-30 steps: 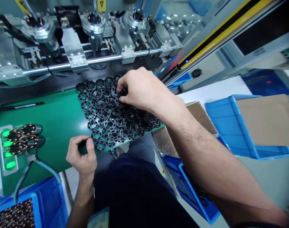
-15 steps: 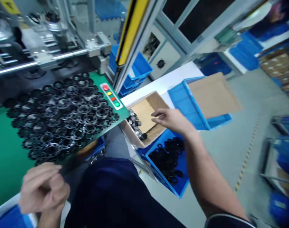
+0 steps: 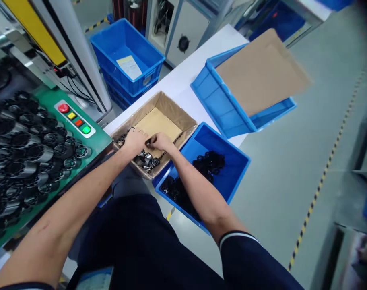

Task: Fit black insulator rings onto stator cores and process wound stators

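Observation:
Both my hands are inside a lined cardboard box (image 3: 186, 114) on the white table. My left hand (image 3: 135, 141) is bent over the box's left side, beside small black and silver ring-shaped parts (image 3: 147, 160); its fingers are curled and what they hold, if anything, is hidden. Close to it, my right hand (image 3: 161, 142) is closed, with something small and dark at its fingertips that I cannot make out. Under both hands lies a flat brown cardboard sheet (image 3: 159, 123). My right forearm passes over a blue bin (image 3: 231, 177) holding black rings (image 3: 212, 161).
Rows of black cylindrical parts (image 3: 23, 145) stand on a green work surface (image 3: 100, 141) at left, beside a button panel (image 3: 76, 119). A tilted blue crate (image 3: 222, 98) carries a cardboard sheet (image 3: 262, 72). Stacked blue bins (image 3: 126, 52) stand behind the machine's upright post (image 3: 77, 56).
My left hand has moved from beside the green surface into the cardboard box. My right hand has gone down into the box. The view has turned to the right.

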The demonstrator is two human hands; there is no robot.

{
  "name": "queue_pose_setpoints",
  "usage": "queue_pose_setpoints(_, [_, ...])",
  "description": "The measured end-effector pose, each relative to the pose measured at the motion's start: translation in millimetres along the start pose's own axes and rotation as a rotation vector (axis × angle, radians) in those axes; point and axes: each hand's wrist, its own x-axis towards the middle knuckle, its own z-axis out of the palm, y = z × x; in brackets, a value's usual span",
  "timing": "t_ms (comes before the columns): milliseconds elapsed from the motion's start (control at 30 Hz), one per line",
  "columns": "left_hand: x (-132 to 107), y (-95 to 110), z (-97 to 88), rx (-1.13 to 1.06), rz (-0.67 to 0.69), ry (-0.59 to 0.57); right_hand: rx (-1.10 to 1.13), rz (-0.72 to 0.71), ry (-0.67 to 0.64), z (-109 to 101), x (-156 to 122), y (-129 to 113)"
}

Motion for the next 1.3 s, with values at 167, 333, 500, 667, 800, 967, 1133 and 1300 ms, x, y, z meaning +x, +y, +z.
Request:
queue_pose_setpoints(167, [13,-1,3.7,0.091,-0.003,-0.111,-0.090,0.012,0.114,-6,-11,5])
queue_pose_setpoints(333, [10,11,-9.8,0.074,-0.036,-0.046,-0.107,-0.174,-0.130,-17,-32,19])
queue_pose_setpoints(500, [21,14,-12.0,0.023,-0.083,-0.034,-0.171,-0.242,-0.260,-9,-41,17])
queue_pose_setpoints(667, [24,12,-1.3,0.028,-0.057,-0.090,-0.233,-0.147,-0.147,-13,-33,22])
queue_pose_setpoints(800, [18,12,-1.1,0.023,-0.014,-0.091,-0.237,-0.035,0.010,-21,-24,39])
queue_pose_setpoints(967, [10,16,-1.1,0.012,-0.006,-0.065,-0.182,0.003,0.071,-19,-10,39])
queue_pose_setpoints(1133, [16,20,10.6,0.006,-0.021,-0.087,-0.144,0.001,0.110,-21,-13,30])
queue_pose_setpoints(1300, [28,20,19.2,0.002,-0.044,-0.057,-0.132,-0.046,-0.004,-7,-30,19])
